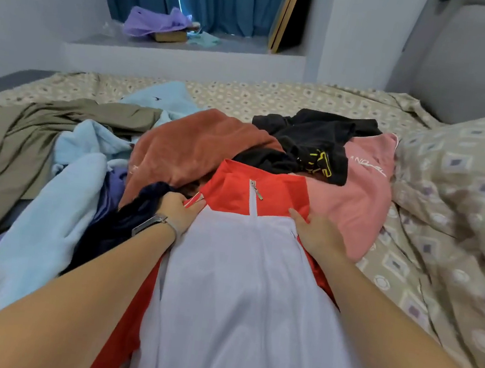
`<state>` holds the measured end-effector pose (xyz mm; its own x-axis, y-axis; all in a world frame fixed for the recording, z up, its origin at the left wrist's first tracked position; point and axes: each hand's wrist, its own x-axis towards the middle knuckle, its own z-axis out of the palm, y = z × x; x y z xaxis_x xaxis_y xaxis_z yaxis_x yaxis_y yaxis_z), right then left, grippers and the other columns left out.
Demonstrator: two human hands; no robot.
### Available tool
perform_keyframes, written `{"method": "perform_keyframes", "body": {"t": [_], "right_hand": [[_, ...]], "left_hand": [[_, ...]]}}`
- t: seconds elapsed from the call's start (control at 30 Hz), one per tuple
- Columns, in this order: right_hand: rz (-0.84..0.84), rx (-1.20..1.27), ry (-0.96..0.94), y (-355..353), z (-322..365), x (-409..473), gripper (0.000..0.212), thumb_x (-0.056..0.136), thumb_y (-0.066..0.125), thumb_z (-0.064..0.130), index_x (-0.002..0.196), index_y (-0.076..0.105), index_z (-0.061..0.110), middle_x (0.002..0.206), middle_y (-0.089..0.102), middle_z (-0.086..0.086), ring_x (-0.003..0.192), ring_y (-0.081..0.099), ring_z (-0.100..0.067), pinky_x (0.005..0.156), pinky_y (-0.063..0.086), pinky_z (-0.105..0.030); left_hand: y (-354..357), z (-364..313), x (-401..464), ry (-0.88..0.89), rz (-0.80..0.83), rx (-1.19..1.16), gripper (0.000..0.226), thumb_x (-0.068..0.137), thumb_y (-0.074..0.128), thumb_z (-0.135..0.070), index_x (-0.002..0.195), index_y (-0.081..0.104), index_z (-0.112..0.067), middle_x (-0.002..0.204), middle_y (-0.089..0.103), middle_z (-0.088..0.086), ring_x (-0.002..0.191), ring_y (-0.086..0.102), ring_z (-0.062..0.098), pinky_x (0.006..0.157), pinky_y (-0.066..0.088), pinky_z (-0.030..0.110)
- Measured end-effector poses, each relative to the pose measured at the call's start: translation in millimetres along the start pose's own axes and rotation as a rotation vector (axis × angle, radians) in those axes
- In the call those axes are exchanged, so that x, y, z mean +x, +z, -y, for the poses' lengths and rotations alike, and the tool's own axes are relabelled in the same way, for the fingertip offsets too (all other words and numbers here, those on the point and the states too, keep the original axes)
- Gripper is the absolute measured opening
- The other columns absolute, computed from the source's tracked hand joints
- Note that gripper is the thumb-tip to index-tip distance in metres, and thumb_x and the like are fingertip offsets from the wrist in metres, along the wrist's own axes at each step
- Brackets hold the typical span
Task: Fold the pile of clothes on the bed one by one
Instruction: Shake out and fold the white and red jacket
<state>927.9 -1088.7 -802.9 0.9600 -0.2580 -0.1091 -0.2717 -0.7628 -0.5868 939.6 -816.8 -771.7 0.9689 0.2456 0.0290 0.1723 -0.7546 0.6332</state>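
- Left of the red-and-white jacket (243, 263) lay an olive garment (27, 133) and a pale blue fleece (58, 207).
- The left hand (178, 209), with a watch (151, 223) at its wrist, curled its fingers round the jacket's left edge, gripping it.
- The jacket lay flat on the bed (393, 263), zip up, at the near side of the pile.
- The right hand (317, 234) pressed flat on the jacket's right edge, fingers straight.
- Behind the jacket sat a black garment (310, 143) with yellow lettering, unreadable.
- Right of the jacket, a pink garment (359, 195) bore white script, too blurred to read.
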Motion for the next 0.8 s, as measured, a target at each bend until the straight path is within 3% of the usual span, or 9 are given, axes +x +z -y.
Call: {"method": "perform_keyframes", "body": {"t": [0.1, 0.2, 0.27, 0.37, 0.53, 0.6, 0.67, 0.73, 0.8], "right_hand": [[0.05, -0.025, 0.027, -2.1, 5.7, -7.3, 0.056, 0.097, 0.037, 0.058, 0.107, 0.063, 0.009, 0.114, 0.064, -0.019, 0.106, 0.058, -0.037, 0.088, 0.045, -0.04], [0.137, 0.017, -0.03, -13.6, 9.8, -34.3, 0.052, 0.096, 0.047, 0.05, 0.132, 0.051, 0.013, 0.129, 0.06, -0.013, 0.118, 0.055, -0.035, 0.096, 0.043, -0.037], [0.194, 0.086, -0.083, -26.9, 10.0, -63.9, 0.056, 0.089, 0.059, 0.048, 0.134, 0.05, 0.015, 0.129, 0.06, -0.007, 0.12, 0.055, -0.03, 0.096, 0.044, -0.033], [0.18, 0.034, -0.073, -56.4, -0.2, -107.8, 0.021, 0.091, 0.064, 0.033, 0.101, 0.058, 0.015, 0.101, 0.064, -0.005, 0.104, 0.059, -0.029, 0.073, 0.043, -0.028], [0.139, -0.084, 0.09, -99.8, -48.5, -193.1, 0.036, 0.083, 0.069, 0.033, 0.108, 0.063, 0.008, 0.11, 0.066, -0.011, 0.105, 0.06, -0.03, 0.074, 0.037, -0.029], [0.185, -0.157, 0.185, -101.9, -75.5, -236.4, 0.045, 0.079, 0.072, 0.032, 0.115, 0.061, 0.008, 0.118, 0.064, -0.012, 0.109, 0.059, -0.029, 0.079, 0.041, -0.03], [0.226, -0.185, 0.246, -97.5, -102.6, -280.9, 0.064, 0.077, 0.073, 0.038, 0.132, 0.054, 0.011, 0.134, 0.056, -0.011, 0.123, 0.053, -0.028, 0.097, 0.042, -0.032], [0.245, -0.184, 0.288, -89.0, -126.1, -320.3, 0.075, 0.077, 0.073, 0.046, 0.142, 0.044, 0.018, 0.14, 0.05, -0.012, 0.129, 0.048, -0.029, 0.103, 0.04, -0.033], [0.183, -0.158, 0.3, -79.3, -138.0, -354.3, 0.071, 0.08, 0.07, 0.05, 0.141, 0.044, 0.026, 0.135, 0.053, -0.014, 0.126, 0.049, -0.031, 0.101, 0.038, -0.032]], "left_hand": [[-3.8, -3.5, -15.0, 0.077, 0.038, 0.358, 0.043, 0.096, 0.048, -0.049, 0.097, 0.053, -0.006, 0.101, 0.061, 0.016, 0.094, 0.06, 0.036, 0.075, 0.042, 0.037], [-6.1, -5.6, -49.7, 0.162, 0.069, 0.487, 0.056, 0.099, 0.041, -0.045, 0.134, 0.036, -0.001, 0.131, 0.044, 0.018, 0.119, 0.045, 0.033, 0.099, 0.034, 0.038], [-11.6, -7.6, -70.6, 0.18, 0.137, 0.488, 0.068, 0.099, 0.043, -0.04, 0.147, 0.019, 0.001, 0.142, 0.034, 0.018, 0.128, 0.036, 0.031, 0.108, 0.025, 0.035], [-43.0, -12.4, -95.0, 0.156, 0.206, 0.235, 0.065, 0.091, 0.06, -0.026, 0.144, 0.033, 0.001, 0.144, 0.034, 0.018, 0.134, 0.034, 0.031, 0.111, 0.024, 0.03], [-102.1, -12.1, -196.6, 0.278, 0.113, -0.028, 0.036, 0.085, 0.07, -0.013, 0.119, 0.062, -0.005, 0.123, 0.058, 0.011, 0.119, 0.051, 0.025, 0.094, 0.028, 0.015], [-107.5, -4.8, -254.8, 0.288, 0.228, -0.017, 0.034, 0.085, 0.071, -0.02, 0.117, 0.064, -0.011, 0.119, 0.06, 0.004, 0.114, 0.054, 0.019, 0.093, 0.031, 0.016], [-104.4, 11.9, -307.7, 0.261, 0.322, 0.012, 0.047, 0.079, 0.07, -0.04, 0.117, 0.064, -0.013, 0.118, 0.062, 0.003, 0.114, 0.055, 0.019, 0.096, 0.033, 0.019], [-95.9, 31.6, -346.3, 0.202, 0.393, 0.058, 0.076, 0.065, 0.049, -0.064, 0.12, 0.063, -0.014, 0.121, 0.061, 0.003, 0.116, 0.055, 0.022, 0.1, 0.035, 0.025], [-83.3, 50.3, -371.7, 0.187, 0.482, 0.162, 0.089, 0.059, 0.029, -0.07, 0.126, 0.059, -0.019, 0.126, 0.06, 0.001, 0.121, 0.053, 0.022, 0.103, 0.037, 0.03]]}}
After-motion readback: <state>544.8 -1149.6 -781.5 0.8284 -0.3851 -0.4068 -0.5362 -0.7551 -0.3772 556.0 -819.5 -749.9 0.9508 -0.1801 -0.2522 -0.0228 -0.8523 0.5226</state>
